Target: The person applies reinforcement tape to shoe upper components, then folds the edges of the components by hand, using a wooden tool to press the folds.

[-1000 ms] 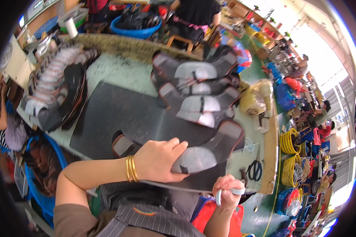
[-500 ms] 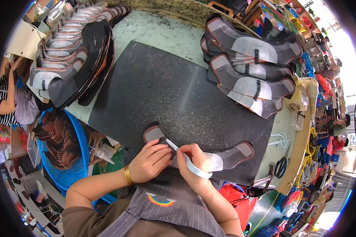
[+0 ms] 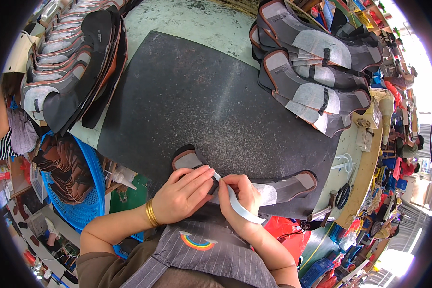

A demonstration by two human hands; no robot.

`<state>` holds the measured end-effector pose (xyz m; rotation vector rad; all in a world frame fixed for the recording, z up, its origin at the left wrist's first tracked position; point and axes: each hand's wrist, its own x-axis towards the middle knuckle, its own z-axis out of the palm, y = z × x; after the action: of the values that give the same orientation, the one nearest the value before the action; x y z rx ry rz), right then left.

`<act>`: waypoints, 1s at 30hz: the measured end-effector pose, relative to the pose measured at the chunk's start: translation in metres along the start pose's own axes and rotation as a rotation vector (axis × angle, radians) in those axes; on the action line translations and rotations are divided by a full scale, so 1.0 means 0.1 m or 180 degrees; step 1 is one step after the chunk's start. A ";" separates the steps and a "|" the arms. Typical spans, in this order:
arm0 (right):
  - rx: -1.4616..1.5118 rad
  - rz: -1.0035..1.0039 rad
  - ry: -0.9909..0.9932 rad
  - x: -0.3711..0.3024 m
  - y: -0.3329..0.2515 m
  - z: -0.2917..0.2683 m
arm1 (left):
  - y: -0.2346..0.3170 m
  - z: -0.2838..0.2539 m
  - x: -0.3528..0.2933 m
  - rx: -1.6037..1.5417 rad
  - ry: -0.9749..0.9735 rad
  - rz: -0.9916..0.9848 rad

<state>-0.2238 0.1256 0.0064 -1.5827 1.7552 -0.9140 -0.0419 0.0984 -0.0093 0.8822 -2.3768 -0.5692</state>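
Note:
A grey and black shoe upper (image 3: 267, 193) with brown edging lies across the near edge of the dark mat, both hands over its middle. My left hand (image 3: 189, 189) is closed over its left part, fingers fairly straight and close together, pressing on the piece. My right hand (image 3: 240, 194) pinches a narrow white strip (image 3: 245, 212), whose short end reaches the upper beside the left fingertips. The strip's longer tail curves over the right hand toward the wrist. The hands hide the middle of the upper.
The dark mat (image 3: 177, 96) covers much of the pale green table (image 3: 192, 21). Overlapping shoe uppers (image 3: 65, 72) stand at the far left, more uppers (image 3: 317, 72) at the far right. A blue basket (image 3: 98, 177) holds brown pieces. A hammer (image 3: 326, 209) lies near the right edge.
My left fingers have straightened and slid further over the upper toward the strip. My right hand has shifted slightly right with the strip. The view has shifted a little.

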 end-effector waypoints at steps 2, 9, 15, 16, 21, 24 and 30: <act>0.0011 -0.0073 -0.0096 0.03 -0.02 -0.09 | 0.01 -0.03 0.01 0.0099 -0.0163 -0.0061; -0.0097 0.0314 0.0041 -0.07 -0.05 -0.39 | 0.08 -0.08 0.08 0.0376 -0.0446 0.0006; 0.0061 0.0546 0.0119 -0.06 0.02 -0.36 | 0.16 -0.01 0.08 0.0489 -0.0458 -0.0110; -0.0058 0.0532 0.0076 -0.04 0.02 -0.36 | 0.19 0.01 0.08 0.0525 -0.0407 -0.0202; 0.0222 0.1056 0.0226 -0.09 0.15 -0.37 | 0.34 0.26 0.16 -0.0365 -0.0468 0.0112; 0.0167 0.0247 0.0360 -0.17 0.34 -0.59 | 0.35 0.29 0.14 -0.0339 -0.0492 0.0035; 0.0861 0.0869 0.0365 -0.24 0.52 -0.80 | 0.47 0.33 0.20 0.0321 -0.0676 0.0112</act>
<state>-0.3158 0.1600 0.0106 -1.1087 1.7838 -1.0698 -0.0966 0.1243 -0.0024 0.8581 -2.6273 -0.5577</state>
